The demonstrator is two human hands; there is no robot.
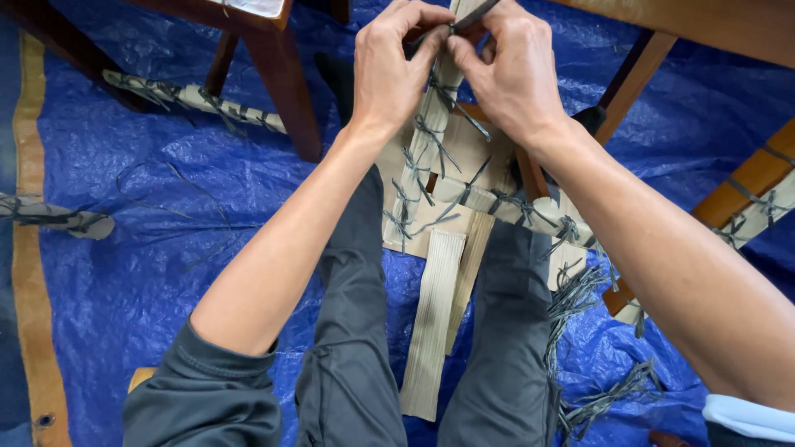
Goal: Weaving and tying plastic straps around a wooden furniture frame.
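Both my hands, left (396,70) and right (507,74), pinch a thin grey plastic tie (454,26) at twelve o'clock atop the pale ribbed cardboard strip (431,149) over the blue tarpaulin floor (149,248).

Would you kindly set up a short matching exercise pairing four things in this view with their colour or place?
Things:
1. tarpaulin
2. left hand
3. grey strand bundle
4. ribbed cardboard strip

Descriptions:
A. lies loose beside the person's right trouser leg
B. pinches a grey tie at the top of the wrapped piece, opposite the right hand
C. blue, spread over the floor
D. pale beige, lying between the knees

Pairs: 1-C, 2-B, 3-A, 4-D
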